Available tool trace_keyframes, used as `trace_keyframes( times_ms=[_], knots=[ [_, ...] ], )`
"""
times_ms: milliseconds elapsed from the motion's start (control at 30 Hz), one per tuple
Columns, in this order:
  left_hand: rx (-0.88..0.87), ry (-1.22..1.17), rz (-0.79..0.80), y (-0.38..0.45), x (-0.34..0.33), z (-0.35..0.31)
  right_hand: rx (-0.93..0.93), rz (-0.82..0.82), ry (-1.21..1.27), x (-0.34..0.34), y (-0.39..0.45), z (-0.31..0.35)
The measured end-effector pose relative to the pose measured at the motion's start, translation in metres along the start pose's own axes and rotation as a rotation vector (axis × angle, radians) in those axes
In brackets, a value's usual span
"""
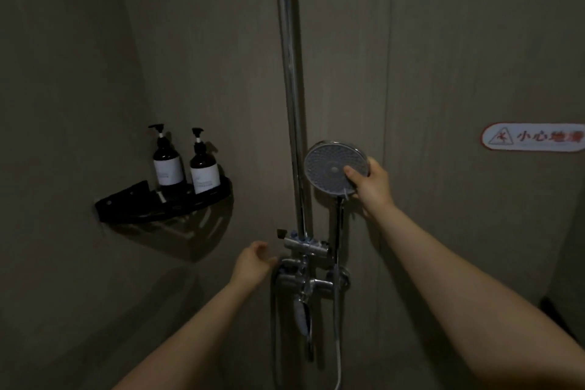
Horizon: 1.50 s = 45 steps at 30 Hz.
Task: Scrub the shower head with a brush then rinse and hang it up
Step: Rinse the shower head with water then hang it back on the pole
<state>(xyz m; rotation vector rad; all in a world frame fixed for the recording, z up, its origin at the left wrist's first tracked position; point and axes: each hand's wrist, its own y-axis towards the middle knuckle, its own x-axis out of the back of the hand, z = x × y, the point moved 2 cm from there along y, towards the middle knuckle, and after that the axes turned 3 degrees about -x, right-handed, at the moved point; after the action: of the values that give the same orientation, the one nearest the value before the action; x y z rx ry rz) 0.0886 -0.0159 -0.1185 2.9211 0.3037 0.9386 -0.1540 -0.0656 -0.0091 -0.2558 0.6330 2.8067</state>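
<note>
Grey dotted shower head (332,168), black shelf (126,199)

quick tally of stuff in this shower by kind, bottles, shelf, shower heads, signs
pump bottles: 2
corner shelf: 1
shower head, held by the right hand: 1
warning sign: 1
total: 5

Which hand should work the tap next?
Left. The left hand is open and empty, right beside the tap below the rail. The right hand is busy gripping the shower head by its rim, thumb on the face.
</note>
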Motion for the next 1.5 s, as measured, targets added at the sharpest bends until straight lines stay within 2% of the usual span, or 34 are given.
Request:
trace_keyframes(
  times_ms=[233,367,633,767,900,933,1000,1100,1267,1367,1500],
  knots=[
    [-0.128,0.143,0.280,0.038,-0.024,-0.028,0.023,-0.064,0.075,-0.002,0.014,0.006],
    [-0.109,0.019,0.376,0.040,-0.041,-0.037,0.058,-0.084,0.126,0.002,0.018,0.021],
    [-0.044,-0.052,0.301,0.033,-0.048,-0.037,0.126,-0.018,0.067,-0.007,0.026,0.031],
    [-0.062,-0.030,0.289,0.028,-0.047,-0.039,0.052,0.045,0.109,-0.015,0.028,0.016],
    [-0.162,0.047,-0.061,0.022,-0.042,-0.050,0.042,0.096,0.141,-0.019,0.033,0.009],
    [-0.208,0.031,-0.090,0.020,-0.041,-0.056,0.031,0.096,0.168,-0.017,0.035,0.008],
    [-0.230,-0.058,-0.023,0.017,-0.042,-0.070,-0.002,0.107,0.199,-0.013,0.038,0.007],
    [-0.164,-0.198,0.097,0.014,-0.040,-0.089,-0.022,0.133,0.183,-0.010,0.042,0.006],
    [-0.162,-0.239,0.258,0.008,-0.029,-0.094,-0.061,0.211,0.141,-0.013,0.047,0.010],
    [-0.152,-0.271,0.262,0.005,-0.019,-0.090,-0.044,0.179,0.123,-0.011,0.050,0.009],
    [-0.131,-0.355,0.177,0.005,-0.011,-0.092,-0.055,0.151,0.126,-0.004,0.053,0.007]
  ],
)
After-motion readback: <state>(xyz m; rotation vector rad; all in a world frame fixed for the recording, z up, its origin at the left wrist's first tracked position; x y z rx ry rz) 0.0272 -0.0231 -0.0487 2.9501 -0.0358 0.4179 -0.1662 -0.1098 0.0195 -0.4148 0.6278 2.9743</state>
